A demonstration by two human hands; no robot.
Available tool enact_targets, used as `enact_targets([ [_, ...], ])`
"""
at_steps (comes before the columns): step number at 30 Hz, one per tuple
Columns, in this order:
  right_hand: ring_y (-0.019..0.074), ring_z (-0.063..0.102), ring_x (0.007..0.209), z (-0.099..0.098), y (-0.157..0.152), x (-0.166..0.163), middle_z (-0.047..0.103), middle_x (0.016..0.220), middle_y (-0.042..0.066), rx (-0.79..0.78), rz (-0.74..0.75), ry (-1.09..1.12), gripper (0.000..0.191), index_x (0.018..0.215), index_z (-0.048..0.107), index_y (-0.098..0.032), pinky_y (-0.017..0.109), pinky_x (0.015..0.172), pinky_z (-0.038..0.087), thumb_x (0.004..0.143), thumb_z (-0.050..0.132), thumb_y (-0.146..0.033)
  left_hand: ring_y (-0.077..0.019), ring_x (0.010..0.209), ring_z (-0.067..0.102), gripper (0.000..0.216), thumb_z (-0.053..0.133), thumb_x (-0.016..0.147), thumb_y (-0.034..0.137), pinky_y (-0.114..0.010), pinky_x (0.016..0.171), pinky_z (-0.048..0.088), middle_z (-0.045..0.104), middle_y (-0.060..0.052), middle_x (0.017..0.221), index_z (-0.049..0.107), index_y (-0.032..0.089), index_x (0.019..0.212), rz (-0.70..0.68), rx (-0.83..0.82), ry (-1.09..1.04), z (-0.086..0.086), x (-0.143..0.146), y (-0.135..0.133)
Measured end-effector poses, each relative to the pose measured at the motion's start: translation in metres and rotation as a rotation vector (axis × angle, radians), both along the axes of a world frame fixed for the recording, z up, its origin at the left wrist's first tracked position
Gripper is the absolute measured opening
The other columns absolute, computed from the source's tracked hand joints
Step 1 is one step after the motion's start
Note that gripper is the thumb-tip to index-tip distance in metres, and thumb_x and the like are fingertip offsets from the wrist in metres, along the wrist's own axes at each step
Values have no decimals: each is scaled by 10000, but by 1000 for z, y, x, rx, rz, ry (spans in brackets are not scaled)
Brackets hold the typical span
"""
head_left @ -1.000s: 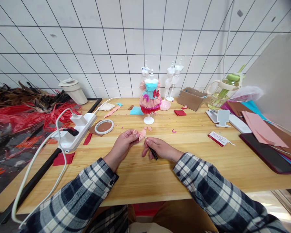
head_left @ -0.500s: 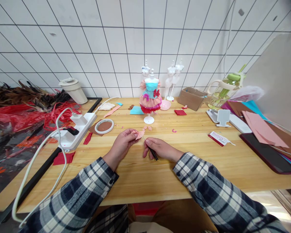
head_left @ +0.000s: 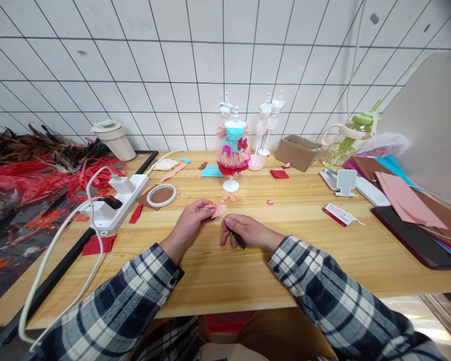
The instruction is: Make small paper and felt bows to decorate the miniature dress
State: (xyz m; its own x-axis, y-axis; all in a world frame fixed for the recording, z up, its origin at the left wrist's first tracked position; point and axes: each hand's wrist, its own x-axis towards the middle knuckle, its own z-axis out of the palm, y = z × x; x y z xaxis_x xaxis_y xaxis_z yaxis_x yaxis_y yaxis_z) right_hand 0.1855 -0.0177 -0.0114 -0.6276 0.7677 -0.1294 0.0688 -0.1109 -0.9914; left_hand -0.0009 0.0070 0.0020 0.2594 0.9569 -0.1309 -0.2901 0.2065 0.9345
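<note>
A small piece of pleated pink crepe paper [head_left: 218, 210] is pinched between the thumb and fingers of my left hand [head_left: 193, 219], its frilled edge fanned to the right. My right hand [head_left: 248, 229] is closed around black-handled scissors [head_left: 238, 238]; their thin metal tip points up and left, close to the paper. Whether the tip touches it I cannot tell. Just beyond my hands lie pink paper scraps [head_left: 232, 198]. Farther back, a miniature dress form [head_left: 233, 145] stands upright on a white round base, wearing a blue, pink and red paper dress.
At left are a power strip [head_left: 126, 200] with looping white cables, a tape roll [head_left: 161, 196] and red paper [head_left: 98, 245]. A cardboard box [head_left: 298, 153] and pink bowl [head_left: 256, 162] stand behind. To the right are a phone stand [head_left: 346, 182], a phone [head_left: 413, 238] and coloured paper sheets [head_left: 409, 198].
The pink paper has turned slightly in my left fingers and its frill has shifted a little rightward. My right hand and the scissors have barely moved.
</note>
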Motion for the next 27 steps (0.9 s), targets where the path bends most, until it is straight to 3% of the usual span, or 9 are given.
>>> enact_targets([
  [27,94,543,475,-1,2,-1,706,717,41,23,16,-41,458,770,421,-205,198,432,373,885,411,-648,-109,703,572,253,800,629,239,-239,712,453,636,4,772,640,144,800,-2,-7,16,-1,0,1],
])
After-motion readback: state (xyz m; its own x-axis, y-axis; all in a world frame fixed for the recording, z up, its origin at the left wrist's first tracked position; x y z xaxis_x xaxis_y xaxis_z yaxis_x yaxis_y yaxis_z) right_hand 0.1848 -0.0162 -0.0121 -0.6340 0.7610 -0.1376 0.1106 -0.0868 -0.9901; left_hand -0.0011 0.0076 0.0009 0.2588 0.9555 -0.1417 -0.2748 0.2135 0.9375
